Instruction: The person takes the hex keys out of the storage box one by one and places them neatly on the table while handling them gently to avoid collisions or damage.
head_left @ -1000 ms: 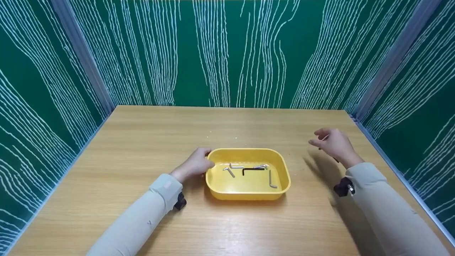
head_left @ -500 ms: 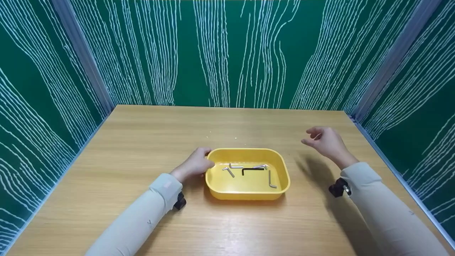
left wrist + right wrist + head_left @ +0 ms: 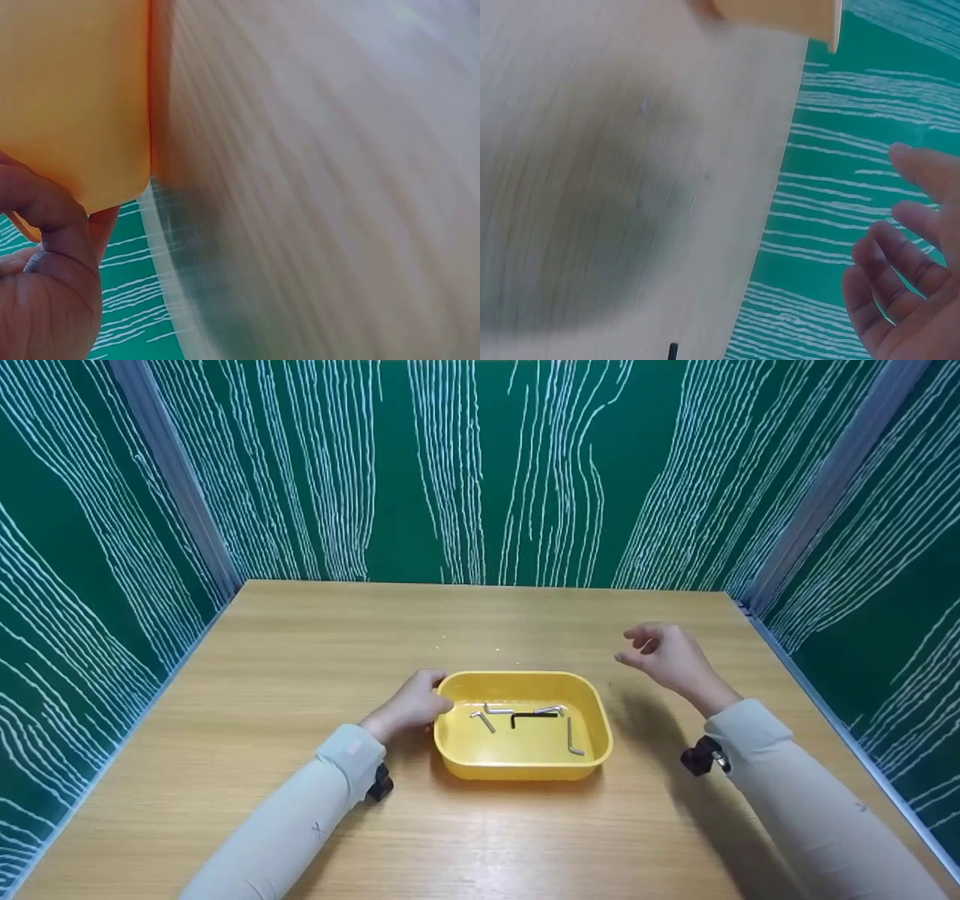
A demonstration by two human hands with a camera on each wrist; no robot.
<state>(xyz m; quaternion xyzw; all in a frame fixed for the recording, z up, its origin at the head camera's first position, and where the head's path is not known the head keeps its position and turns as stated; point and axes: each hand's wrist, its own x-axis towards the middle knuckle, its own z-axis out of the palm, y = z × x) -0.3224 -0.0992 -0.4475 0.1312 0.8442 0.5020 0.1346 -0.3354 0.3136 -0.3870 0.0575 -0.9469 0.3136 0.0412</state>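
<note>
A yellow plastic bin (image 3: 517, 772) stands on the table. My left hand (image 3: 411, 703) grips its left wall, thumb at the rim; in the left wrist view that hand (image 3: 52, 262) has curled fingers at the bin's corner. Inside lie several L-shaped hex keys: a black hex key (image 3: 534, 715), a silver hex key (image 3: 570, 739) on the right, and other silver ones. My right hand (image 3: 667, 656) hovers right of the bin, apart from it. In the right wrist view the right hand (image 3: 915, 270) has loosely bent fingers and holds nothing.
The wooden table (image 3: 337, 630) bears a few tiny pale specks beyond the bin. A thin black tip (image 3: 673, 350), too little seen to name, shows at the bottom of the right wrist view. Green walls (image 3: 390, 472) with white lines enclose the back and sides.
My right hand has moved left toward the bin, its fingers loosely bent throughout. The left hand and the bin have stayed in place.
</note>
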